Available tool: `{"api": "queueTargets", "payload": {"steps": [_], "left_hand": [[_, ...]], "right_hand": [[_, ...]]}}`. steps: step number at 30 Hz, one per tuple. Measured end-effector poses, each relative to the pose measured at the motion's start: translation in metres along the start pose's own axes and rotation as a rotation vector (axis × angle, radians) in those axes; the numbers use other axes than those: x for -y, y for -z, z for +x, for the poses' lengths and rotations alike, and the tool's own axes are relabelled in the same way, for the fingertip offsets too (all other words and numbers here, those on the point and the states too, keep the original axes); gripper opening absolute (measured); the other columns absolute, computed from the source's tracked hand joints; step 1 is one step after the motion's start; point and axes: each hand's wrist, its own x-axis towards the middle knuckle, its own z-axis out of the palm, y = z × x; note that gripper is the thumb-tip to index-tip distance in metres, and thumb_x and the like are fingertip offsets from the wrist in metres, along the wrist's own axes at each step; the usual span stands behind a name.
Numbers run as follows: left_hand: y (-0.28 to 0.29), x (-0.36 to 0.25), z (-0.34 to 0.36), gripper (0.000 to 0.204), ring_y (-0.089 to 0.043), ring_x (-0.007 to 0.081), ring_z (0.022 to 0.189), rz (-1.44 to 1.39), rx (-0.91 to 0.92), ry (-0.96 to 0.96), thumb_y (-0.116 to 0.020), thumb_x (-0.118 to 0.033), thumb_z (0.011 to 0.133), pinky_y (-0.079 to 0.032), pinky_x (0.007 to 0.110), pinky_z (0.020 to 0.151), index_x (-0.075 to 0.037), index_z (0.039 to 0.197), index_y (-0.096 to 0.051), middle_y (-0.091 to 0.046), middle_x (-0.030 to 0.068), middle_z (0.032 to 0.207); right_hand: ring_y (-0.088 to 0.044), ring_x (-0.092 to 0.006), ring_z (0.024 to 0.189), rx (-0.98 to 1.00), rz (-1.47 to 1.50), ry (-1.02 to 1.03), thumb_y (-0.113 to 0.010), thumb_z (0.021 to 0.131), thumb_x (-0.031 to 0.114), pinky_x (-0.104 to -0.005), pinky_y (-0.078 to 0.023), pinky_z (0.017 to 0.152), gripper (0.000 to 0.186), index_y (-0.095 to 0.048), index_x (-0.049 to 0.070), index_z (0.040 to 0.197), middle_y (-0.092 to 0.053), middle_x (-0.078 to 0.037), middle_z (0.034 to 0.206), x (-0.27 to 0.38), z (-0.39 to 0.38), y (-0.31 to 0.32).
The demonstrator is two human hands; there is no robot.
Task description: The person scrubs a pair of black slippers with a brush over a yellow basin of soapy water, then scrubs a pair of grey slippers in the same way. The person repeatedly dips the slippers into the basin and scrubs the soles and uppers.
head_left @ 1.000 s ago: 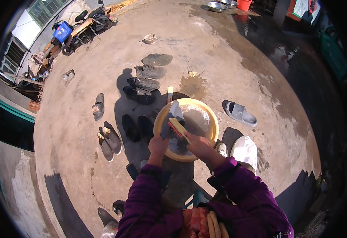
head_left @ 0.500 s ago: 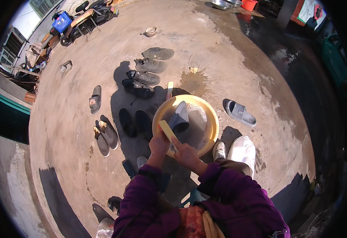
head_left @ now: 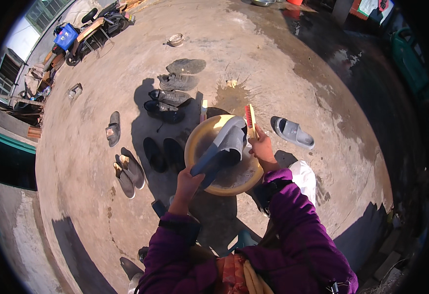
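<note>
My left hand [head_left: 187,186] grips one end of a grey slide sandal [head_left: 231,143], which is tilted up over a yellow basin [head_left: 191,153] of murky water. In my right hand [head_left: 263,147] is a scrub brush [head_left: 251,119] with a pale yellow back and red bristles, held upright at the basin's right rim, apart from the sandal. A matching grey slide sandal [head_left: 293,133] lies on the ground to the right of the basin. Another pale brush-like thing [head_left: 203,110] stands just beyond the far rim.
Left of the basin are dark shoes [head_left: 164,111], grey shoes [head_left: 179,81], grey slip-ons [head_left: 129,173] and a single slipper [head_left: 113,129]. A white bag-like cover [head_left: 303,178] is at the near right. Farther off stand a motorbike [head_left: 107,22] and a blue crate [head_left: 66,36].
The sandal has come up out of the basin into my left hand. My right hand has moved right and forward with the brush, and my left hand no longer touches the brush.
</note>
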Motion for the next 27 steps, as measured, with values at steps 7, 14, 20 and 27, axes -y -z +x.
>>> {"api": "queueTargets", "payload": {"steps": [7,14,20,27], "left_hand": [[0.011,0.013,0.008,0.035,-0.062,0.0127,0.079,-0.474,0.195,0.15,-0.068,-0.005,0.079,-0.051,0.027,0.075,0.003,0.112,-0.062,-0.065,0.0054,0.089],[-0.003,0.02,0.016,0.035,-0.063,0.0194,0.094,-0.044,-0.131,-0.039,-0.068,-0.016,0.084,-0.049,0.032,0.084,0.0,0.114,-0.062,-0.067,0.0074,0.101],[-0.043,-0.007,0.02,0.038,-0.058,0.0257,0.113,-0.678,0.124,0.394,-0.054,-0.032,0.096,-0.045,0.036,0.094,-0.005,0.123,-0.057,-0.062,0.0097,0.12],[-0.027,0.013,0.056,0.052,-0.052,0.0287,0.122,-1.474,0.14,0.192,-0.031,-0.041,0.102,-0.038,0.044,0.105,-0.005,0.138,-0.041,-0.053,0.0122,0.133]], "right_hand": [[-0.049,-0.0067,0.052,0.187,0.411,0.073,-0.056,0.088,0.004,-0.0207,-0.038,0.045,0.058,-0.042,0.013,0.144,-0.058,0.001,0.082,0.028,-0.016,-0.009],[-0.056,-0.0094,0.084,0.078,0.361,0.194,-0.058,0.084,-0.004,-0.0205,-0.045,0.073,0.062,-0.04,0.003,0.143,-0.061,-0.003,0.104,0.016,-0.007,-0.028],[-0.058,-0.0193,0.112,0.045,0.195,0.325,-0.062,0.081,0.004,-0.0283,-0.043,0.095,0.064,-0.042,0.007,0.141,-0.06,-0.016,0.126,0.007,-0.023,-0.07],[-0.061,-0.0356,0.096,0.074,-0.345,0.625,-0.065,0.085,0.022,-0.041,-0.051,0.082,0.057,-0.048,0.018,0.139,-0.061,-0.019,0.104,0.029,-0.056,-0.085]]}}
